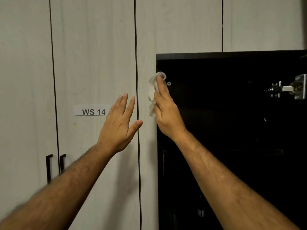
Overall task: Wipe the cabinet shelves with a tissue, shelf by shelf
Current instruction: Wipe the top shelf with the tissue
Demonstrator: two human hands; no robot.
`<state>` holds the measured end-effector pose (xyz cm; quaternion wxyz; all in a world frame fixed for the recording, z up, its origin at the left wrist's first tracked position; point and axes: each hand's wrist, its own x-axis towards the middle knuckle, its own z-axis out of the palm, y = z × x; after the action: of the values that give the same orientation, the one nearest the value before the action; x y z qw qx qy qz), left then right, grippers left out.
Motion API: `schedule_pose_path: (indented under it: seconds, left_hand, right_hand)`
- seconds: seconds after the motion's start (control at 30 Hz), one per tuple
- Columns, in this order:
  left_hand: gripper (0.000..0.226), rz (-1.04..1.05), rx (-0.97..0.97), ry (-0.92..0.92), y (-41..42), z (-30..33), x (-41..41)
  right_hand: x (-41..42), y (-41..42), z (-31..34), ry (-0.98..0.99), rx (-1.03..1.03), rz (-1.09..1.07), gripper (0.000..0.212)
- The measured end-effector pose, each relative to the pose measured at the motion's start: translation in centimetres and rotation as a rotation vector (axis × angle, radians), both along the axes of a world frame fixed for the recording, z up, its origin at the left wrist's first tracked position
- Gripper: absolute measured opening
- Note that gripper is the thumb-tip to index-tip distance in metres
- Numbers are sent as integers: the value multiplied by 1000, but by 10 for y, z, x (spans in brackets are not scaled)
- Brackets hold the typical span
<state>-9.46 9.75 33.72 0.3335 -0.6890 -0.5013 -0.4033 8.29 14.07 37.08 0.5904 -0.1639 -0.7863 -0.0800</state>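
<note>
An open cabinet (232,113) with a dark, almost black interior fills the right half of the view. My right hand (166,110) presses a crumpled white tissue (152,95) with straight fingers against the cabinet's left front edge, near the top. My left hand (120,125) is raised with fingers spread and straight, flat on or just off the closed pale door (99,63) to the left. It holds nothing. A shelf board (224,151) is faintly visible lower down in the dark interior.
Closed pale wood-grain doors cover the left and top. One carries a label reading WS 14 (93,112). Two black handles (55,166) sit at lower left. A metal hinge (289,88) is mounted on the cabinet's right side, and a small screw (169,83) sits by the tissue.
</note>
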Motion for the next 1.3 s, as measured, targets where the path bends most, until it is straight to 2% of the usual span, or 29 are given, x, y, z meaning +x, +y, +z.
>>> schedule_pose_path:
  seconds: [0.23,0.4,0.5,0.63,0.73,0.77,0.87,0.9,1.03,1.13,1.3]
  left_hand:
    - [83,-44,-84,-19,6,-40,13]
    - [79,-122,-139,-92,8,-72,34]
    - [75,-151,-135,-94,11,-91,47]
    - [78,-153,-105,-107,13,-103,56]
    - [79,-158,-79,-142,12,-104,63]
    - [79,-167,-66,-158,11,-104,65]
    - [77,-215,-20,-183,6,-105,76]
    - [76,-225,-10,-185,6,-107,79]
    - [74,-250,-5,-170,6,-115,87]
    - [72,-263,11,-167,7,-117,90]
    - [69,-245,91,-99,4,-113,103]
  right_hand:
    - [27,-15,-86,-161,-119,-99,65]
    - [48,-24,-115,-213,90,-186,31]
    - [59,-32,-112,-266,112,-214,28]
    - [87,-32,-100,-221,-40,-305,34]
    - [108,-30,-93,-349,-149,-476,20]
    - [111,-29,-91,-380,-197,-463,20]
    - [107,-26,-88,-421,-408,-307,36]
    - [104,-25,-89,-447,-424,-323,38]
    - [96,-22,-90,-514,-293,-526,33]
    - [102,-21,-87,-574,-295,-438,22]
    - [128,-14,-83,-613,-299,-383,28]
